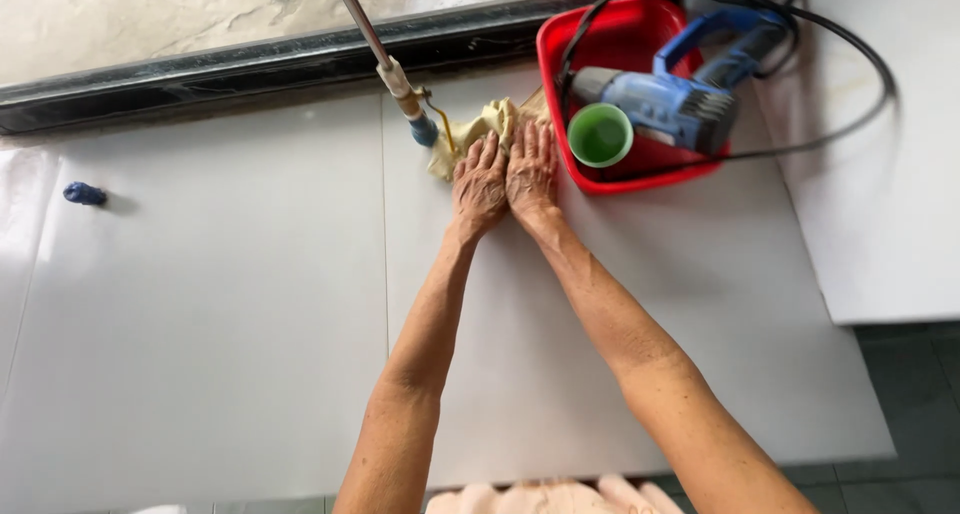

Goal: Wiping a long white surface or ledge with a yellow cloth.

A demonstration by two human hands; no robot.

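White tiles (250, 304) cover the floor. Your left hand (479, 182) and right hand (531, 169) lie flat, side by side, fingers together, pressing the yellow cloth (487, 124). The cloth bunches just beyond your fingertips, beside the red tray (640, 179).

Both hands lie on the cloth (487, 124), so most of it is hidden. The pole (372, 39) runs off the top edge. The cup (600, 135) covers part of the drill (665, 99). The small blue thing (84, 194) is too tiny to tell.
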